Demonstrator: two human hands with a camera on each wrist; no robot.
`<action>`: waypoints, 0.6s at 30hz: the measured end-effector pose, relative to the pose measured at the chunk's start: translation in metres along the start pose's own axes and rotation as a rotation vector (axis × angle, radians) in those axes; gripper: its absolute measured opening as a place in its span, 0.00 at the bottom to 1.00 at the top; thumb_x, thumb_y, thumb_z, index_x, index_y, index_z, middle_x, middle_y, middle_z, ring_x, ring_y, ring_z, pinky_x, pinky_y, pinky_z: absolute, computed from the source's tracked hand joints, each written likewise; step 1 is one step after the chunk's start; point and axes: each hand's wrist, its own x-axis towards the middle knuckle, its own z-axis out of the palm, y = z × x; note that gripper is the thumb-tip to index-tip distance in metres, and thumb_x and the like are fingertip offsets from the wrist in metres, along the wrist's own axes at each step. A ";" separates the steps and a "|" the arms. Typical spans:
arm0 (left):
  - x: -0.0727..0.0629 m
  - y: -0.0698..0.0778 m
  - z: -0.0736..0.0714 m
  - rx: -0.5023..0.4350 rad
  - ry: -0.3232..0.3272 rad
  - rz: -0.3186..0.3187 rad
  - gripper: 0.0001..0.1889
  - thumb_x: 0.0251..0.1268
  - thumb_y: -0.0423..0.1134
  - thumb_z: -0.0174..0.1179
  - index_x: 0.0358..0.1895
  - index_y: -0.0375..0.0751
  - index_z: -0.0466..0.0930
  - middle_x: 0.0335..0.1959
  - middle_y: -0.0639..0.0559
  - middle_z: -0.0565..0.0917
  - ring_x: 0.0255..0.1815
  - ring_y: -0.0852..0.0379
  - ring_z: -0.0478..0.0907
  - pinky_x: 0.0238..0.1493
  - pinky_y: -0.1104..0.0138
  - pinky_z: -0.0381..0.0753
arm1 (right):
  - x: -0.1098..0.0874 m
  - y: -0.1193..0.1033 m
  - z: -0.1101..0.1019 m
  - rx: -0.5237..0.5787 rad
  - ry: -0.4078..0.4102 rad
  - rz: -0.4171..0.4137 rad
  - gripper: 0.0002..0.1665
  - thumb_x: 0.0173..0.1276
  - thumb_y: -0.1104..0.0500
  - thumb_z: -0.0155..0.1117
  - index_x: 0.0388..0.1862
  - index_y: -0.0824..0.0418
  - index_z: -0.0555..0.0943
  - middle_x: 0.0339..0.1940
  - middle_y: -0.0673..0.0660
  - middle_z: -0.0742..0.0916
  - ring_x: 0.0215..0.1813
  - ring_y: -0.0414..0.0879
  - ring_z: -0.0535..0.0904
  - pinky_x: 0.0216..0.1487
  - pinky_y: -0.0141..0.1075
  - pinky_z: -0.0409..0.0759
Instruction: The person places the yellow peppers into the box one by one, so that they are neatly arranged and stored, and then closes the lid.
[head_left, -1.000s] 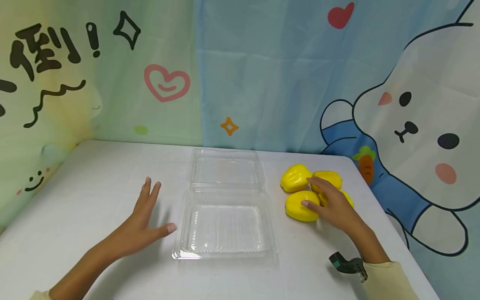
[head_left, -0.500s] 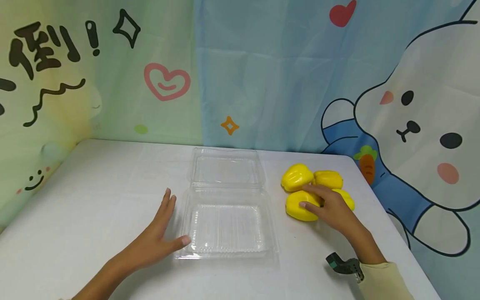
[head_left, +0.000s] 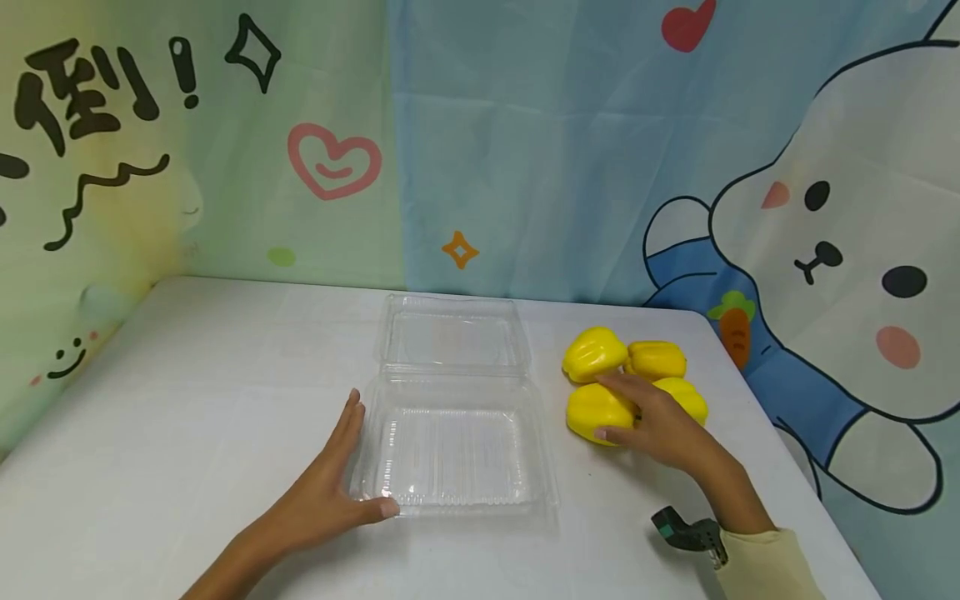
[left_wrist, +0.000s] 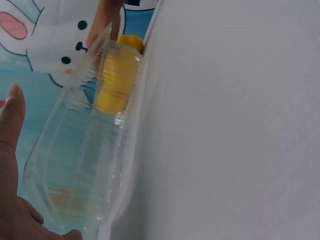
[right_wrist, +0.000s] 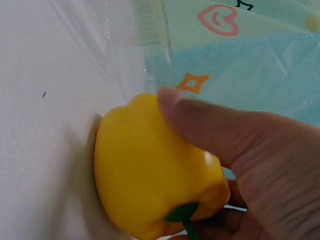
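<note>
My right hand [head_left: 660,425] grips the near-left yellow bell pepper [head_left: 597,414], thumb on its near side and fingers over its far side. In the right wrist view the pepper [right_wrist: 150,170] shows a green stem and lies against the white table. Beside the clear plastic clamshell box [head_left: 453,454] is my left hand [head_left: 318,500], fingers straight along its left side, thumb at the near-left corner. Whether the thumb presses on the rim is hard to tell. The box lies unfolded, its lid [head_left: 453,333] flat toward the back.
More yellow bell peppers stand close behind and right of the held one: one at back left [head_left: 594,354], one at back right [head_left: 656,360], one at right [head_left: 684,398]. A printed curtain [head_left: 525,150] hangs behind the white table [head_left: 187,400]. A dark wrist device [head_left: 688,532] sits by the right sleeve.
My left hand has moved right and nearer, up to the box's left corner. The right hand has closed round the near-left bell pepper, which has shifted slightly left.
</note>
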 end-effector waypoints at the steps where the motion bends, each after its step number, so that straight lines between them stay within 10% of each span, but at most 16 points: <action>1: 0.001 0.000 0.002 -0.004 0.004 0.004 0.66 0.45 0.50 0.77 0.77 0.31 0.34 0.79 0.53 0.29 0.77 0.40 0.33 0.67 0.37 0.49 | 0.000 0.000 0.000 -0.002 -0.005 -0.005 0.46 0.59 0.46 0.74 0.72 0.59 0.67 0.73 0.68 0.66 0.72 0.66 0.58 0.66 0.64 0.58; 18: 0.000 0.007 0.013 0.041 0.023 -0.079 0.74 0.33 0.60 0.79 0.77 0.31 0.36 0.78 0.59 0.27 0.77 0.48 0.37 0.69 0.51 0.51 | -0.003 -0.004 0.006 -0.044 0.045 -0.011 0.47 0.59 0.49 0.74 0.73 0.62 0.66 0.72 0.71 0.65 0.71 0.68 0.59 0.65 0.63 0.60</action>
